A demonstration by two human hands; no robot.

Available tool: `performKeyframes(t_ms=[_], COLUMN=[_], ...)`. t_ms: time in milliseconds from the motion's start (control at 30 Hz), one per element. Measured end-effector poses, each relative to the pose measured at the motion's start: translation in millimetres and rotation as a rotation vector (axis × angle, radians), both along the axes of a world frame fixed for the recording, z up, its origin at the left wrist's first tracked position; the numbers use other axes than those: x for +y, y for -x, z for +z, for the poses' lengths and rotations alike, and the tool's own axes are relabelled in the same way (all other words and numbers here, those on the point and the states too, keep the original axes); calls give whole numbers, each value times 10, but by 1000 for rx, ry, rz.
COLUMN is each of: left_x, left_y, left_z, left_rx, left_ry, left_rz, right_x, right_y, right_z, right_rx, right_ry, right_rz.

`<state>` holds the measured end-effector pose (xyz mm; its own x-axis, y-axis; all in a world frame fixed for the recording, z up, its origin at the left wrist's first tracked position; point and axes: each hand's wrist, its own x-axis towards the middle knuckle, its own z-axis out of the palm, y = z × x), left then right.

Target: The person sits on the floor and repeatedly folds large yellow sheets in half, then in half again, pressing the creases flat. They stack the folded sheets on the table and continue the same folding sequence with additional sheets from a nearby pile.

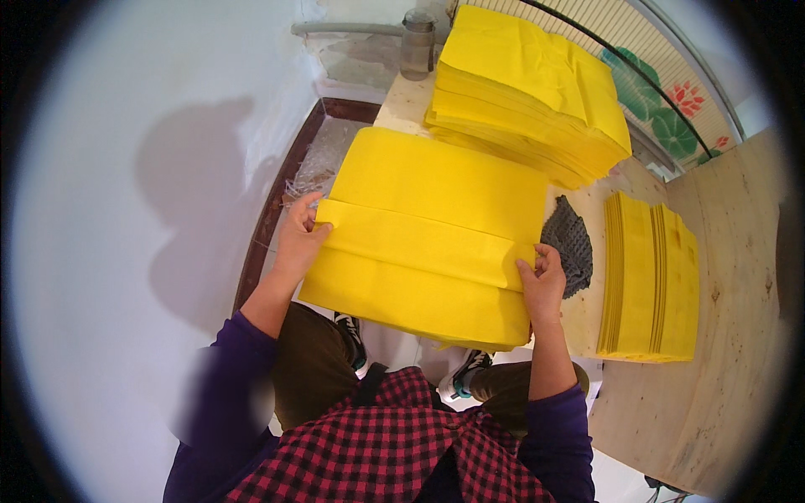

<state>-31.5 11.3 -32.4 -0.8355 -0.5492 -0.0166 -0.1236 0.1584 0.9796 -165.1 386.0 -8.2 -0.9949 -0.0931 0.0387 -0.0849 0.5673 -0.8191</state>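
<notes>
In front of me lies a stack of yellow felt-like sheets, its front edge overhanging toward my knees. A folded band of the yellow sheet runs across the middle of the stack from side to side. My left hand pinches the band's left end between thumb and fingers. At the opposite end, my right hand is closed on the band's right corner, thumb on top. Just beyond my right hand rests a crumpled dark grey textured cloth.
A taller yellow stack stands at the back, beside a clear jug. Folded yellow bundles stand at the right, against a wooden board. A white wall closes off the left.
</notes>
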Motion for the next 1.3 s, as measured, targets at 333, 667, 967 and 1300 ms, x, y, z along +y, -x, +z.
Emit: performKeyframes(t_ms=[333, 667, 967, 1300], left_x=[-9, 330, 828, 1288], left_y=[-35, -57, 54, 236], left_z=[9, 417, 504, 345], left_rx=[-48, 127, -8, -109], left_ry=[331, 892, 995, 1069], left_rz=[51, -187, -533, -694], right_x=[31, 53, 62, 57], right_y=[5, -5, 9, 2], right_z=[-46, -49, -110, -56], right_rx=[84, 79, 83, 46], right_ry=[-163, -115, -16, -16], right_rz=[24, 25, 25, 15])
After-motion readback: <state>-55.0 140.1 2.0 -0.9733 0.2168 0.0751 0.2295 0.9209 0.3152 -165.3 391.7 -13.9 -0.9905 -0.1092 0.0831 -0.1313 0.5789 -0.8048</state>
